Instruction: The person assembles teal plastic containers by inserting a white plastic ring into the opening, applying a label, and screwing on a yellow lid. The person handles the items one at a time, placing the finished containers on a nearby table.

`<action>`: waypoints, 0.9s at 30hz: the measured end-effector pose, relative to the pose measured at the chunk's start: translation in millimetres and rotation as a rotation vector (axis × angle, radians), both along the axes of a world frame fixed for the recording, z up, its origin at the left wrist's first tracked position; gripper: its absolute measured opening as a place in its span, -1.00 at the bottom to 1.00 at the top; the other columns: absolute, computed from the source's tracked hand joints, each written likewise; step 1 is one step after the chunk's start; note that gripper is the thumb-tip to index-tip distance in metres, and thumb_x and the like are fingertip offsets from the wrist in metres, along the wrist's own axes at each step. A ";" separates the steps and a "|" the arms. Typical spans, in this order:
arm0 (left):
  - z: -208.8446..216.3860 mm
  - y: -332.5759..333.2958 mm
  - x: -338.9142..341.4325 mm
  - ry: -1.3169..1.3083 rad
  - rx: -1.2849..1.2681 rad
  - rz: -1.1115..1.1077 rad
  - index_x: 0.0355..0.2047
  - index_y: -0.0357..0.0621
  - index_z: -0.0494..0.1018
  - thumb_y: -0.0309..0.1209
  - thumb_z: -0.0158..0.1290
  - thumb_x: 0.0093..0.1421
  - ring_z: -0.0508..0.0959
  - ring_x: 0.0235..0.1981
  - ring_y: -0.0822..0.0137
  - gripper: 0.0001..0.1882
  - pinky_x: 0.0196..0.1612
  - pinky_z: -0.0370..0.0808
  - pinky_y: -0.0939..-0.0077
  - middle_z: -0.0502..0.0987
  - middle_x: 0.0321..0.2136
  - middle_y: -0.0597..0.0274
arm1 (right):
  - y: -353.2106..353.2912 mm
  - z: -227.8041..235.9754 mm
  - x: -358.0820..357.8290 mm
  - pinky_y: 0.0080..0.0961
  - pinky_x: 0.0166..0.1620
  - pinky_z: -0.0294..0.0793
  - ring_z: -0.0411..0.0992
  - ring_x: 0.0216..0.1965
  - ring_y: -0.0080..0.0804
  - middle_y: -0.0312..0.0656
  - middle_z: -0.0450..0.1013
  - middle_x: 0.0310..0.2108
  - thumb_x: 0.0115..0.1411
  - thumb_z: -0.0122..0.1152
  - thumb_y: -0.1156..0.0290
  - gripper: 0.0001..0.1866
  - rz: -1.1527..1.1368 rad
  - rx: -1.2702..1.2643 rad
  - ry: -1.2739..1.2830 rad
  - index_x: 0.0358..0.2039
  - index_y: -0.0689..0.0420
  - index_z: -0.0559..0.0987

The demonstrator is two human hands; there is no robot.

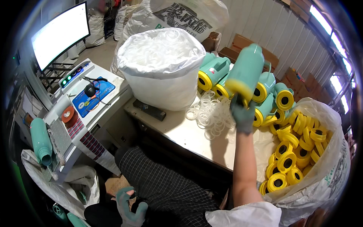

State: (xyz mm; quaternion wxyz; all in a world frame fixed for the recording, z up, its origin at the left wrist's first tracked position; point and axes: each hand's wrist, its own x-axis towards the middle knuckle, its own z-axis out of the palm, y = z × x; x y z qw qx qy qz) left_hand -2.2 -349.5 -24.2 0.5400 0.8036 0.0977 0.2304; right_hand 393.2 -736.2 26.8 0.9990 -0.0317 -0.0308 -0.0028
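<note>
My right hand, in a grey-green glove, reaches over the white table and grips a mint-green jug at its yellow-ringed end. That end is smeared by motion, and some of my fingers are hidden behind it. The jug is tilted above a pile of similar green jugs with yellow rings and handles. Beside the hand lies a heap of clear rings. Low in front of my lap, my left hand, also gloved, has its fingers loosely curved and apart, with nothing in them.
A big white sack full of clear rings stands on the table. At right, a plastic bag holds many yellow rings. On the left are a bright monitor, a blue mat and another green bottle.
</note>
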 end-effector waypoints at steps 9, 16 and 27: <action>-23.4 -16.3 -7.9 -0.013 -0.094 0.058 0.06 -0.26 0.39 -0.70 0.11 0.08 0.47 -0.14 0.33 -0.52 -0.05 0.46 0.40 0.42 -0.07 0.11 | 159.7 -23.0 -48.7 -0.43 -0.05 0.53 0.50 -0.18 -0.45 -0.24 0.54 -0.22 0.56 -0.07 0.14 -0.54 0.132 -1.090 -0.395 0.16 0.26 0.55; -35.0 47.6 -86.9 -0.036 0.079 0.429 0.16 -0.10 0.39 -0.67 0.20 0.25 0.55 -0.08 0.35 -0.51 0.02 0.54 0.39 0.47 -0.06 0.21 | 309.7 -100.8 -224.2 -0.46 0.00 0.52 0.52 -0.12 -0.46 -0.21 0.59 -0.11 0.49 0.12 0.41 -0.69 0.896 -1.159 -0.335 0.14 0.26 0.58; -276.3 236.9 -334.1 -0.098 -0.608 1.900 -0.03 -0.32 0.39 -0.33 0.22 0.25 0.52 -0.37 0.34 -0.59 -0.26 0.52 0.41 0.51 -0.40 0.19 | 341.4 -123.1 -247.4 -0.26 -0.12 0.50 0.50 -0.24 -0.01 0.09 0.53 -0.26 0.30 0.19 0.51 -0.74 0.237 -1.761 -1.422 -0.06 0.38 0.62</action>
